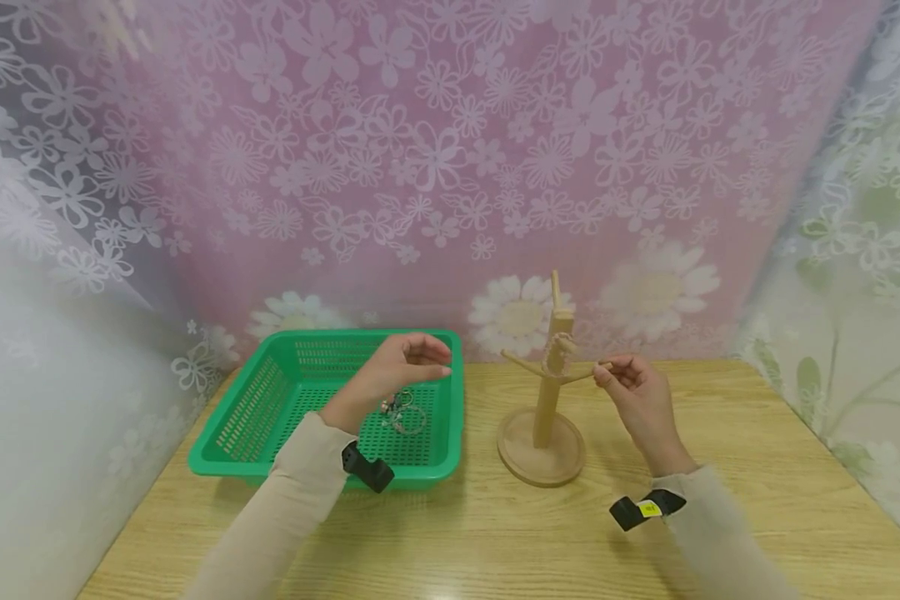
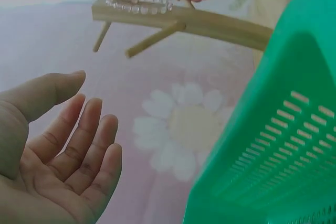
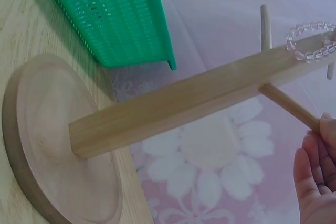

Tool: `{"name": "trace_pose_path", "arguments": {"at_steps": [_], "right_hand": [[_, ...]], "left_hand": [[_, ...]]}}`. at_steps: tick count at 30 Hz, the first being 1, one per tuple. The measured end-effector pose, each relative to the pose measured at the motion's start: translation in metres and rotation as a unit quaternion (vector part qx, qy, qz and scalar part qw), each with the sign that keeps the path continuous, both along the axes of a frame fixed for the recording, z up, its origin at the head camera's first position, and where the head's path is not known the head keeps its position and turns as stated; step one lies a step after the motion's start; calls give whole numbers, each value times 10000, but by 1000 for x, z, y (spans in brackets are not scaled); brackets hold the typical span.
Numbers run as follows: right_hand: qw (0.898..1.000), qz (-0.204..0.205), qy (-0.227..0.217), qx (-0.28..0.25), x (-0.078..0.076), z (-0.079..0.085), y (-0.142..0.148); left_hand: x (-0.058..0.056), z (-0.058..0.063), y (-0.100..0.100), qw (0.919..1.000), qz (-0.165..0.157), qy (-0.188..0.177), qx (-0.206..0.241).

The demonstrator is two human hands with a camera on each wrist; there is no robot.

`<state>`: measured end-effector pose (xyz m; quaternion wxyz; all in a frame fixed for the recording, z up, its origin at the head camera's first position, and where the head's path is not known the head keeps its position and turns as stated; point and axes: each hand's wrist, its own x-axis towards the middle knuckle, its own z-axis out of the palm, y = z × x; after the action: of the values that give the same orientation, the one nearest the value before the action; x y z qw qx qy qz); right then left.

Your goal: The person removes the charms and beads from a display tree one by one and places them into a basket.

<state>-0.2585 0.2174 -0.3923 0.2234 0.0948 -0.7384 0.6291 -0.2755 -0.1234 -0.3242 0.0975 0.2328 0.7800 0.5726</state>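
Note:
A wooden stand with a round base and several pegs stands upright on the table. My right hand pinches the end of its right lower peg between thumb and fingers. A bracelet of clear and pale pink beads hangs on an upper peg, against the post; a small red piece shows on it in the left wrist view. Over the right part of the green basket, my left hand is held with relaxed, spread fingers and nothing in it. Beneath it, several beaded bracelets lie in the basket, partly covered by the hand.
The basket, with slotted walls, is left of the stand on a light wooden table. Behind the table hangs a pink flowered curtain, with pale cloth at both sides. Each wrist wears a black camera strap.

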Motion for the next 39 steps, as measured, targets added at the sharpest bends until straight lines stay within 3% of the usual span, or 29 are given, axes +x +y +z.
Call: {"name": "trace_pose_path", "arguments": {"at_steps": [10,15,23,33,39], "right_hand": [[9995,-77,-5,-292,1,-2,-12],[9990,-146,-14,-418,3,0,-15],[9974,-587,-185,-373,2,-2,-25],[9953,-843,-84,-468,4,-1,-39],[9948,-806,-206,-579,9,3,-44]], "left_hand": [[8,1,23,9997,144,-29,208],[7,2,36,9994,221,205,184],[7,1,54,9985,250,309,379],[5,1,74,9946,526,744,498],[1,-1,84,9926,790,769,513]]}}
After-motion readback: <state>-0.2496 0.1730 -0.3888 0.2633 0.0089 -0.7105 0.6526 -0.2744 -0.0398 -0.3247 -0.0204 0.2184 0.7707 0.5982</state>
